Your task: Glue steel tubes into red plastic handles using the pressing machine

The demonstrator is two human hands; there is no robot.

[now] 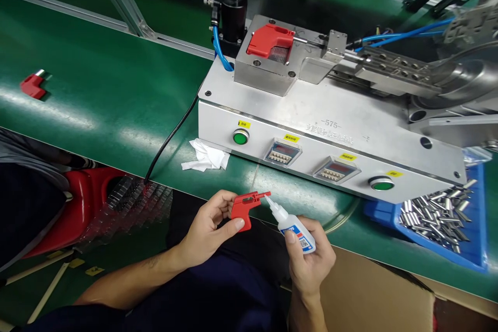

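The steel front panel of the machine (pixel 330 137) has "-575-" engraved on it, above a line of Chinese characters. Yellow labels (pixel 291 138) sit over its two green push buttons and two digital counters (pixel 282 152), but their small print is unreadable. The glue bottle (pixel 292 228) has a blue, white and red label with a square code, and its wording is too small to read.

At lower centre, the left hand (pixel 208 223) curls around a red plastic piece (pixel 241 212), its thumb lying across the front in a firm, closed grip. The right hand (pixel 309 259) wraps the glue bottle, with the fingers behind and the thumb on the label, tilting the nozzle up-left. The nozzle tip is at the red piece's upper arm, though I cannot tell if they touch.

Another red piece (pixel 270 41) sits in the machine's steel fixture. A third (pixel 33 85) lies on the green conveyor belt (pixel 97 88) at upper left. A blue tray (pixel 478 228) of metal tubes is at right.
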